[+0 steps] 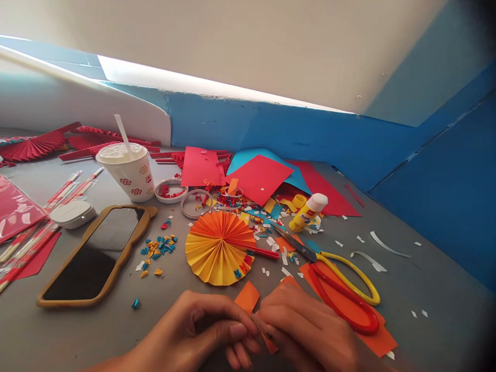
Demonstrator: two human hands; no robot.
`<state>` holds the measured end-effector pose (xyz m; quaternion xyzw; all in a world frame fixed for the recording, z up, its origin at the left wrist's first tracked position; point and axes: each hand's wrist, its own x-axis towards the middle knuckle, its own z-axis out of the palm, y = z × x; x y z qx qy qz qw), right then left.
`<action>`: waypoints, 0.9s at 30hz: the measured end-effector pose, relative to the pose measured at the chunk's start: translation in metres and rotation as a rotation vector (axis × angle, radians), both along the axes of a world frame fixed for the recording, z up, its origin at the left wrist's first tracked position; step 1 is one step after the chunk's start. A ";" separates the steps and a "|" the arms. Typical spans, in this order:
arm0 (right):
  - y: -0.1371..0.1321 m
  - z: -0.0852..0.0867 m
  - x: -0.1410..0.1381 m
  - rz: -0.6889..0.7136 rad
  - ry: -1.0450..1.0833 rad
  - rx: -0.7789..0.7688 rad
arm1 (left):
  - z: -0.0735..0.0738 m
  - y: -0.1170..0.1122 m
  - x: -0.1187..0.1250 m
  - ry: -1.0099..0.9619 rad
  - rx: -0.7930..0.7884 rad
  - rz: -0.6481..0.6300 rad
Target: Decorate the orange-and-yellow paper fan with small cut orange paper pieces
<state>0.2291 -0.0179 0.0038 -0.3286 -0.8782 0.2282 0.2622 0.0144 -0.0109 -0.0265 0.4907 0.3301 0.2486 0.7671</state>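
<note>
My left hand (209,328) and my right hand (306,325) meet at the bottom middle, fingertips pinched together. Whatever lies between them is too small or too hidden to name. Bits of orange paper (247,297) show just behind and below the fingertips. Beyond the hands lies a pleated paper fan (220,253), orange above and yellow below, with red sticks at its right. Scissors (337,281) with yellow and red handles rest to the right, partly over an orange paper sheet (377,330). Small folded blue and yellow paper pieces (158,248) are heaped left of the fan.
A phone (93,258) in a brown case and a white earbud case (73,214) lie at left. Behind them stands a cup with a straw (129,173). A glue stick (308,213), tape rolls (170,191), red sheets (263,178) and paper scraps spread before the blue wall (251,126).
</note>
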 end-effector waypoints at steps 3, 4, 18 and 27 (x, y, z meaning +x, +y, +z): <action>0.000 -0.009 -0.002 -0.066 -0.001 -0.163 | -0.002 -0.001 0.000 -0.030 0.021 0.013; 0.001 -0.012 -0.001 -0.071 0.001 -0.193 | -0.003 -0.002 0.000 -0.050 0.011 0.025; -0.002 -0.028 -0.006 -0.008 0.082 -0.059 | 0.002 -0.011 -0.004 0.070 0.295 0.051; 0.005 -0.018 0.002 0.006 -0.063 -0.032 | 0.018 0.047 -0.040 0.581 1.257 0.456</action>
